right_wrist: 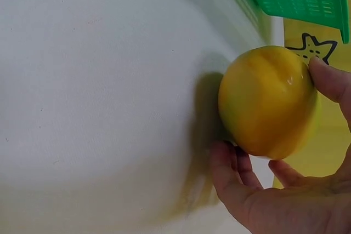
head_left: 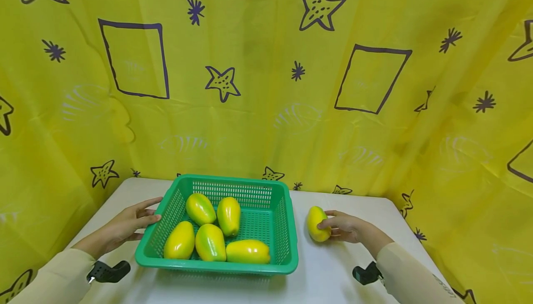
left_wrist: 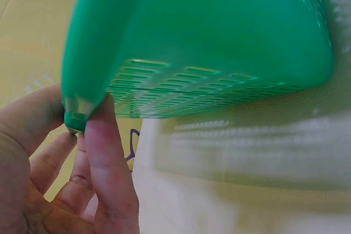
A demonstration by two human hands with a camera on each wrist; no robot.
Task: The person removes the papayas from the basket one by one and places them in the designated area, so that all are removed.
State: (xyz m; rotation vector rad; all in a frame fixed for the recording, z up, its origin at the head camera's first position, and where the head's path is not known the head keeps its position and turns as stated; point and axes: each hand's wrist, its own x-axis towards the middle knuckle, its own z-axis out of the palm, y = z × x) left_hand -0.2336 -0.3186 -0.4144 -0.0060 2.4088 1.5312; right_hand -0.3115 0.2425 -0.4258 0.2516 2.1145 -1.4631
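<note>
A green plastic basket [head_left: 292, 248] stands on the white table with several yellow-green mangoes [head_left: 210, 243] lying in it. At its left side my left hand [head_left: 125, 223] pinches the rim; the left wrist view shows thumb and fingers on both sides of the basket's edge [left_wrist: 93, 42]. To the right of the basket, my right hand [head_left: 347, 226] grips another mango [head_left: 315, 220] between thumb and fingers. Seen from the right wrist, this mango [right_wrist: 263, 102] is close over the tabletop and casts a shadow beside it.
The white table [head_left: 333, 276] reaches back to a yellow curtain [head_left: 258, 40] printed with stars and squares, which also closes in both sides. Inside the basket, the mangoes lie toward the left and front, with bare mesh floor [head_left: 256, 223] at the back right.
</note>
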